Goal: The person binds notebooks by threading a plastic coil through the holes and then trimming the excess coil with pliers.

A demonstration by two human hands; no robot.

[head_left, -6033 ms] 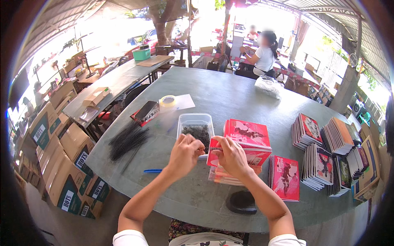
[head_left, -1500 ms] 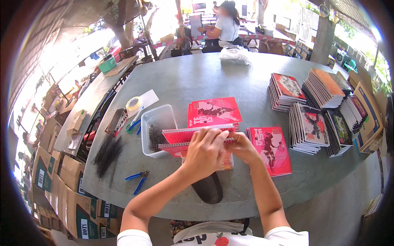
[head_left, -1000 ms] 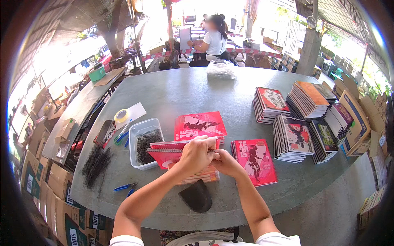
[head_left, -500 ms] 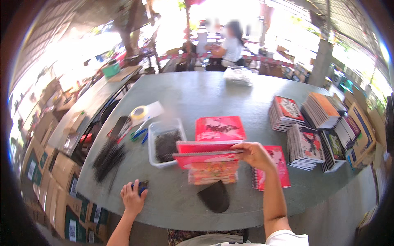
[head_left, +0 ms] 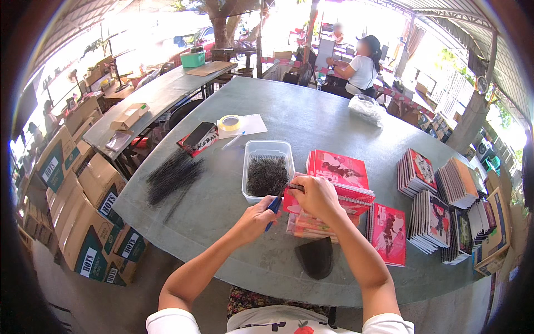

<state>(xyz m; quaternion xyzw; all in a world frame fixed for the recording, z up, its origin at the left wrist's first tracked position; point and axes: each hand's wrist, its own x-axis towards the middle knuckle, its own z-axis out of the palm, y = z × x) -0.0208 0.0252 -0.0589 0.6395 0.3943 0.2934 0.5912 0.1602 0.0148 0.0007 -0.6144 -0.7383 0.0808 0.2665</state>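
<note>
My left hand (head_left: 253, 220) is closed around blue-handled pliers (head_left: 272, 211), whose jaws point at the left end of a red spiral-bound notebook (head_left: 356, 195). The fingers of my right hand (head_left: 316, 195) pinch that same end, near the black coil. The notebook lies on an orange-and-pink stack of notebooks (head_left: 311, 225); my right hand and forearm hide part of it. Just behind it is a pile of red notebooks (head_left: 342, 167). Close to both hands, at the far left, a clear plastic tub (head_left: 268, 146) holds many small black coil pieces (head_left: 267, 175).
A dark rounded flat piece (head_left: 315, 258) lies near the table's front edge. Red notebooks (head_left: 387, 234) and several stacks (head_left: 428, 217) stand right. Black coils (head_left: 177, 175), a phone (head_left: 199, 134) and a tape roll (head_left: 229, 122) lie left. Cardboard boxes (head_left: 83, 222) flank the table.
My left hand has picked the blue-handled pliers up off the table and brought them right, to the notebook. My right hand has slid to its left end. The view has turned left.
</note>
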